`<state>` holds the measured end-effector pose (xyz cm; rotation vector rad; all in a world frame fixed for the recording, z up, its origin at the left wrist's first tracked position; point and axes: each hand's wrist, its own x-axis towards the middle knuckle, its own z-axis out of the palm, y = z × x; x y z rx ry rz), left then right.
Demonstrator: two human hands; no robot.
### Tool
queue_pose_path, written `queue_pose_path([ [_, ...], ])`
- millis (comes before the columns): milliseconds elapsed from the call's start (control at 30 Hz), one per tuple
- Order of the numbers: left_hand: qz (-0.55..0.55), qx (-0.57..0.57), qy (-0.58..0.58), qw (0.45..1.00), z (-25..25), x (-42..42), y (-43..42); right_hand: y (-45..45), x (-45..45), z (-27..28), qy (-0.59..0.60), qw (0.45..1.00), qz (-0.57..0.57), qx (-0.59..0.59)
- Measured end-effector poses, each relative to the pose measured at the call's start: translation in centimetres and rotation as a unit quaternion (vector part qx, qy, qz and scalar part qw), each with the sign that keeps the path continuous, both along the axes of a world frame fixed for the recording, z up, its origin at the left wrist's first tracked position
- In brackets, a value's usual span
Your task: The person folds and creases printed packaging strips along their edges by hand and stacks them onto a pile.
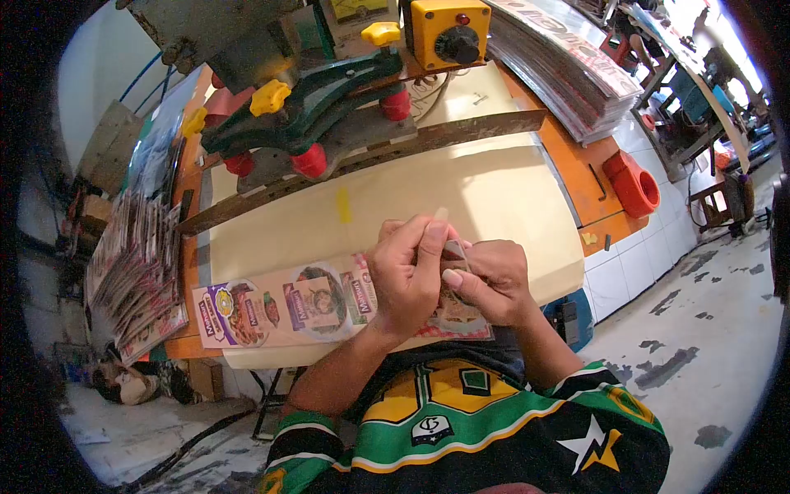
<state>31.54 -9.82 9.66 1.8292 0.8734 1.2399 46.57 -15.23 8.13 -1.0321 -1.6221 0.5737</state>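
My left hand (405,276) and my right hand (492,284) are together above the near edge of a pale yellow board (494,198). Both are closed, thumbs up, around a small clear strip (455,253) whose edge shows between them. I cannot make out what the strip is, as the fingers hide most of it. Under my hands lies a long printed sheet (267,311) with food pictures and labels. Its middle is covered by my hands and left forearm. A yellow mark (344,206) is on the board beyond the sheet.
Across the board's far side runs a metal bar (362,173), with a dark green clamp frame (329,99) behind it. A yellow control box (448,34) stands above. Stacked printed sheets (568,70) lie at right, more sheets (136,272) at left. A red ring-shaped object (632,183) sits at the table's right edge.
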Motion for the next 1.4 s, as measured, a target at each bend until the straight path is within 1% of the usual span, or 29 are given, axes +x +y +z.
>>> queue_pose_path([
  [67, 0.041, -0.217, -0.182, 0.958, 1.1, -0.6, -0.6, -0.7, -0.2, 0.2, -0.045, 0.998, 0.014, 0.043],
  [100, 0.088, -0.114, -0.217, 0.965, 2.2, -1.7, 0.6, -1.4, -0.7, 0.0, -0.044, 0.998, 0.014, 0.044],
  [167, 0.037, 0.028, -0.138, 0.989, 2.4, -2.6, -1.1, -2.3, -1.6, -0.3, -0.018, 0.999, 0.028, 0.000],
  [200, 0.044, 0.028, -0.138, 0.989, 2.7, -3.0, -0.9, -2.5, -1.3, -0.3, -0.020, 0.999, 0.048, -0.011],
  [267, -0.055, -0.108, -0.327, 0.937, 3.3, -5.2, -0.8, -2.7, -1.0, 0.1, -0.035, 0.998, 0.049, -0.019],
  [300, -0.053, -0.107, -0.326, 0.938, 3.6, -6.1, -0.7, -2.6, -1.0, 0.7, -0.055, 0.997, 0.042, -0.015],
  [367, -0.144, -0.102, -0.461, 0.870, 4.2, -7.7, -0.4, -2.6, -1.2, 1.7, -0.059, 0.998, 0.034, -0.014],
  [400, -0.084, -0.157, -0.608, 0.774, 5.9, -8.3, -0.9, -2.7, -1.2, 2.0, -0.058, 0.998, 0.031, -0.023],
  [433, -0.019, -0.207, -0.732, 0.649, 7.4, -9.3, -1.2, -2.9, -1.3, 2.1, -0.056, 0.997, 0.029, -0.034],
  [467, -0.084, -0.122, -0.642, 0.752, 6.9, -13.0, 0.1, -2.9, -0.7, 2.0, -0.047, 0.999, 0.003, -0.020],
  [500, -0.145, -0.032, -0.533, 0.833, 6.5, -17.1, 1.5, -2.8, 0.3, 1.8, -0.039, 0.999, -0.022, -0.004],
  [533, -0.122, -0.004, -0.531, 0.839, 7.6, -18.5, 1.3, -3.1, 1.6, 2.4, -0.044, 0.998, -0.037, -0.034],
  [567, -0.098, 0.023, -0.529, 0.843, 8.6, -19.7, 0.9, -3.8, 3.9, 1.4, -0.098, 0.991, -0.078, -0.046],
  [600, -0.056, 0.052, -0.516, 0.853, 8.8, -22.4, 1.0, -3.9, 6.0, -0.4, 0.016, 0.994, -0.107, -0.005],
  [633, -0.015, 0.082, -0.501, 0.862, 9.1, -26.0, 1.4, -4.9, 9.5, -1.3, 0.021, 0.985, -0.164, -0.056],
  [667, 0.042, 0.091, -0.484, 0.869, 9.0, -29.9, 2.0, -5.3, 13.2, -2.4, 0.047, 0.982, -0.178, -0.037],
  [700, 0.100, 0.100, -0.466, 0.873, 8.7, -34.8, 2.7, -6.5, 19.0, -4.7, 0.081, 0.983, -0.161, -0.015],
  [767, 0.186, 0.046, -0.460, 0.867, 6.4, -49.8, 4.6, -8.2, 24.9, -3.8, 0.194, 0.955, -0.219, 0.042],
  [833, 0.295, 0.025, -0.444, 0.846, 3.4, -64.5, 5.2, -11.5, 33.0, -2.8, 0.265, 0.896, -0.350, 0.075],
  [900, 0.401, 0.012, -0.392, 0.828, 0.7, -77.9, 4.8, -12.8, 35.0, 0.0, 0.216, 0.958, -0.184, 0.042],
  [933, 0.446, 0.003, -0.351, 0.823, -0.3, -83.0, 4.4, -13.5, 37.2, 0.0, 0.080, 0.991, -0.110, -0.017],
  [967, 0.482, -0.002, -0.304, 0.821, -1.0, -86.2, 4.1, -13.4, 36.8, 0.1, 0.079, 0.991, -0.110, -0.018],
  [1000, 0.494, 0.002, -0.244, 0.835, -0.8, -86.5, 3.8, -12.7, 35.3, 0.7, 0.091, 0.989, -0.113, -0.034],
  [1033, 0.567, -0.038, -0.264, 0.780, -1.4, -86.3, 3.4, -12.0, 33.9, 1.2, 0.104, 0.987, -0.115, -0.049],
  [1067, 0.613, -0.052, -0.282, 0.737, -2.0, -86.1, 3.1, -11.5, 33.1, 1.4, 0.111, 0.980, -0.167, 0.001],
  [1133, 0.652, -0.063, -0.301, 0.693, -2.0, -84.5, 2.8, -11.4, 35.0, 1.8, 0.105, 0.985, -0.133, -0.044],
  [1200, 0.668, -0.068, -0.313, 0.671, -2.6, -83.9, 2.2, -12.0, 36.7, 2.0, 0.098, 0.985, -0.100, -0.105],
  [1333, 0.683, -0.067, -0.329, 0.649, -3.6, -82.6, 0.7, -12.9, 40.7, 1.4, 0.040, 0.990, -0.071, -0.111],
  [1400, 0.683, -0.062, -0.338, 0.645, -3.9, -82.3, -0.3, -13.9, 42.8, 0.1, 0.156, 0.953, -0.247, -0.080],
])
